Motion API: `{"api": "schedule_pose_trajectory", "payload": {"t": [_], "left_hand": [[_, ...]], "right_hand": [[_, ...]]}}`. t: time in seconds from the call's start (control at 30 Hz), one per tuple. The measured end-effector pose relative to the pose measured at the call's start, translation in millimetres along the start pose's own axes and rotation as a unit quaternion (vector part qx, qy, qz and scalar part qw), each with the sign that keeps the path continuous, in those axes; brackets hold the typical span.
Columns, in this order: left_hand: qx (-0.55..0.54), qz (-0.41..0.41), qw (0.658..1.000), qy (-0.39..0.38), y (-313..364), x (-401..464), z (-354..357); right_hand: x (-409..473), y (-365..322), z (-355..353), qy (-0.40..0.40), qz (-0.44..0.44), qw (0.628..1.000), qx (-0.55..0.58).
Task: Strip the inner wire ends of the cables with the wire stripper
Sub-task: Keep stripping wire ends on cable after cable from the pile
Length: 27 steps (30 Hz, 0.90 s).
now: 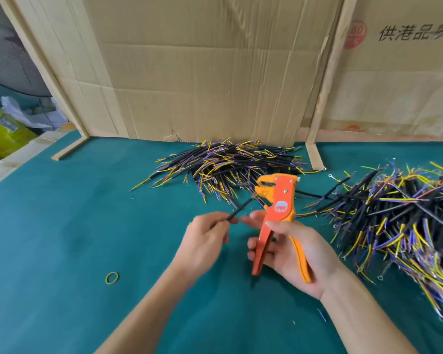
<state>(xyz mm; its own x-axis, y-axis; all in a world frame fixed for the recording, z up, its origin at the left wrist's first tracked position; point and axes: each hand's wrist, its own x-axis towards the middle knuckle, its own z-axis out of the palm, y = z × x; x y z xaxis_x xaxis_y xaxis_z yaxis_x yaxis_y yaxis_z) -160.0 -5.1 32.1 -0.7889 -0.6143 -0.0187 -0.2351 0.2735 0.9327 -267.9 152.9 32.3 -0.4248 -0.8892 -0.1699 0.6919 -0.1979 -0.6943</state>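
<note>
We hold the stripper (276, 215) upright in our right hand (292, 254), above the green mat (62, 238). Our fingers curl round the red-orange handle on the left and our palm backs the yellow-orange handle on the right; the two handles stand spread apart, so the grip is loose rather than squeezed. The tool's head rises above the hand, its mouth facing left.

Our left hand (205, 238) pinches a black cable (238, 209) between thumb and fingertips. The cable runs up and to the right from the pinch, and its far end reaches the stripper's mouth; whether the blades actually touch the wire we cannot tell, since that end is small and blurred. The two hands are close together, the left just beside the right's fingertips.

Behind the tool lies one pile (230, 164) of black cables with yellow and purple inner wires, up against a cardboard wall (202, 72). A second, larger heap (399, 221) lies on the mat to the right of our right hand. A yellow rubber band (112, 278) rests on the mat to the left of our left forearm.
</note>
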Motion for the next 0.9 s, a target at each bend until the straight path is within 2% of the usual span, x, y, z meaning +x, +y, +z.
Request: {"api": "schedule_pose_trajectory", "payload": {"t": [0.13,0.3,0.4,0.63,0.9], "left_hand": [[-0.083,0.000,0.994,-0.077,-5.4,-23.6,18.8],[-0.145,0.016,0.979,-0.140,-11.1,-28.7,19.0],[-0.159,0.003,0.978,-0.133,-12.9,-26.0,17.6],[-0.162,0.014,0.983,-0.082,-16.0,-22.4,24.2],[-0.154,0.019,0.986,-0.059,-20.1,-19.9,30.7]], "right_hand": [[-3.3,-14.7,-11.8,0.019,-0.083,0.996,-0.004],[-6.3,-27.0,-24.8,0.004,-0.110,0.994,-0.025],[-5.3,-26.5,-24.7,-0.015,-0.103,0.994,-0.031],[-2.2,-26.2,-27.9,0.015,-0.110,0.994,-0.025],[3.6,-21.0,-24.8,-0.008,-0.099,0.993,-0.059]]}}
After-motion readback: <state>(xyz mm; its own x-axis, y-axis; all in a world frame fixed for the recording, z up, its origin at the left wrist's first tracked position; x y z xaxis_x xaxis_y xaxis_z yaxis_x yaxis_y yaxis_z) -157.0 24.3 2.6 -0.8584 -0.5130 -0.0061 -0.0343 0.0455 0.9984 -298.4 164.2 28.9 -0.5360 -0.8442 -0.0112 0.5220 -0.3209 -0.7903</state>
